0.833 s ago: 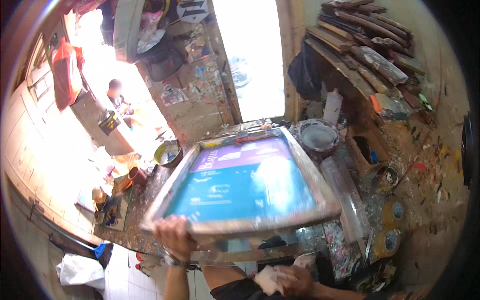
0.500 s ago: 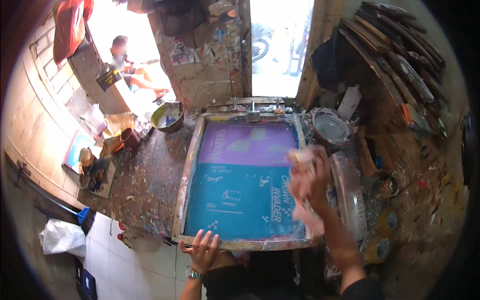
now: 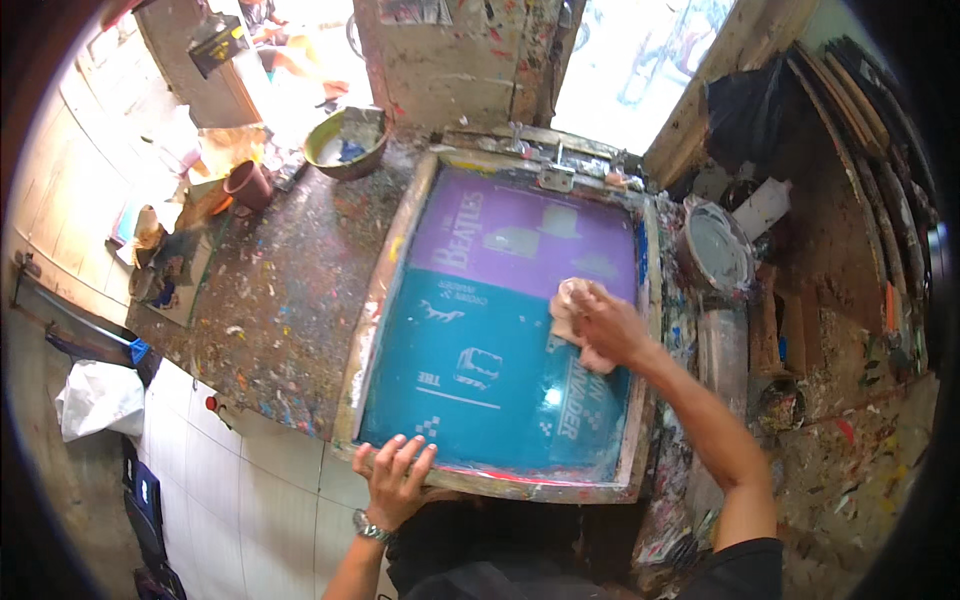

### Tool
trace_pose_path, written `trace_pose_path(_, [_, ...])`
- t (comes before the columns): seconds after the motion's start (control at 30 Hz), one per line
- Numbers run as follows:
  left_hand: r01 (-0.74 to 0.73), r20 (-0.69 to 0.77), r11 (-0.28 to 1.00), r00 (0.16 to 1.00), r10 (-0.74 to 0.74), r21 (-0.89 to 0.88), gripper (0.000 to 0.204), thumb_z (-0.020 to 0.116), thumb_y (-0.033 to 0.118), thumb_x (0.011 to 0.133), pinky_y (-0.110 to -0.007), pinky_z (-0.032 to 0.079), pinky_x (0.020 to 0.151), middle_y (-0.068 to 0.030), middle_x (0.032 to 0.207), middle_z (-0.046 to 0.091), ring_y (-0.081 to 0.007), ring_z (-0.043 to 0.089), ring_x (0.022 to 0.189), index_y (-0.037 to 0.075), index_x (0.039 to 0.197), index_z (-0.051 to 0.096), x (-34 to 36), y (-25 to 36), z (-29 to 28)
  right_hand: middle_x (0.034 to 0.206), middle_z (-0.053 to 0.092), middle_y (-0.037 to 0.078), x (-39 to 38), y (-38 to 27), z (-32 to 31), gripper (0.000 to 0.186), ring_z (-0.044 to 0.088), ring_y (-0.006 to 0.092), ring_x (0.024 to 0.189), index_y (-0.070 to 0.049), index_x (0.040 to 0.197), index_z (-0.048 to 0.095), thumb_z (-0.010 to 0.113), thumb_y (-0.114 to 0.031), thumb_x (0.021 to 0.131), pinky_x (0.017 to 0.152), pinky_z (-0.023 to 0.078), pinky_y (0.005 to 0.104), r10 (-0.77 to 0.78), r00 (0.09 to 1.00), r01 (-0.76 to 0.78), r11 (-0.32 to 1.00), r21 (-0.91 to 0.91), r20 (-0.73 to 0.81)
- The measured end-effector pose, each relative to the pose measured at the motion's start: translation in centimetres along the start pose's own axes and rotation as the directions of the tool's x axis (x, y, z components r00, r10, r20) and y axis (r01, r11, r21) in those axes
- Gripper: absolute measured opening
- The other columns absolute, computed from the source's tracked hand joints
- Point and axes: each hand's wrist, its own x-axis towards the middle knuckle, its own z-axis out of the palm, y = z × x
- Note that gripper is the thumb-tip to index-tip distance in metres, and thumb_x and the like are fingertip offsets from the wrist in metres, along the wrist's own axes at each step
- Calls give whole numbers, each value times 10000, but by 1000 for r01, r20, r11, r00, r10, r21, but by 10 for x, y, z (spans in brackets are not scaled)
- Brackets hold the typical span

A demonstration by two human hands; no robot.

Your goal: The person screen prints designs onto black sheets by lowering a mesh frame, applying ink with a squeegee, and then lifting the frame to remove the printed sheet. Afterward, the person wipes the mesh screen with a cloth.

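Observation:
A wood-framed printing screen (image 3: 500, 400) lies before me, its mesh purple at the far part and teal at the near part, with pale stencil shapes and lettering. My right hand (image 3: 608, 322) is closed on a pale pink cloth (image 3: 568, 312), which rests against the mesh right of the middle, near where the two colours meet. A wet-looking sheen shows on the teal just below it. My left hand (image 3: 395, 475), a watch at its wrist, lies with fingers stretched over the near left corner of the frame. A metal hinge clamp (image 3: 557, 177) sits at the frame's far edge.
A paint-stained table (image 3: 270, 330) bears a bowl (image 3: 345, 165) and a brown cup (image 3: 248, 186) at the left. To the right stand a tub of grey liquid (image 3: 718, 250) and stacked boards (image 3: 850, 150). Part of a seated person shows beyond the far left opening.
My right hand has brought the cloth leftward from the screen's right edge onto the mesh. The left hand stays at the near left corner. My view has shifted and tilted.

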Motion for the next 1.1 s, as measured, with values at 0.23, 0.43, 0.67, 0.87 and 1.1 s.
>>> trace_pose_path(0.23, [59,118,998,991,-61,18,708,750,691,667,-701,101,1159,-3,1219,647,-270,508,1288,161,1132,685,8,7,-10,973,653,140,-60,-79,32,290,727,311,858,-52,1134,601,554,-313,1016,557,615,419,-505,859,496,862,106,82])
trace_pose_path(0.43, [81,109,997,991,-82,18,743,721,732,681,-679,132,1159,-2,1236,642,-256,513,1285,169,1165,690,9,10,-14,969,648,115,7,-21,-36,466,700,284,776,-72,1146,591,618,-490,944,530,579,397,-175,941,224,964,-144,291])
trace_pose_path(0.67, [92,71,996,993,-92,2,742,836,590,599,-659,131,1181,-20,1247,625,-285,472,1317,149,1174,675,17,12,-14,939,632,174,-59,-97,16,323,684,345,758,-69,1066,623,619,-379,976,618,558,442,-209,938,147,962,229,275])
trace_pose_path(0.87, [149,105,989,984,-145,-24,741,887,499,548,-658,124,1184,-21,1272,607,-292,453,1336,155,1165,665,15,20,-25,1074,664,166,-37,-47,-36,328,667,399,868,-68,1154,650,637,-324,950,780,537,522,61,994,-99,872,480,93])
trace_pose_path(1.1, [144,172,989,976,-137,-30,795,917,439,503,-665,99,1192,-25,1315,582,-297,435,1356,142,1188,644,26,28,-24,1304,535,257,4,47,15,496,486,501,1252,-22,1345,526,587,-69,854,1003,447,573,82,857,-92,996,6,-508])
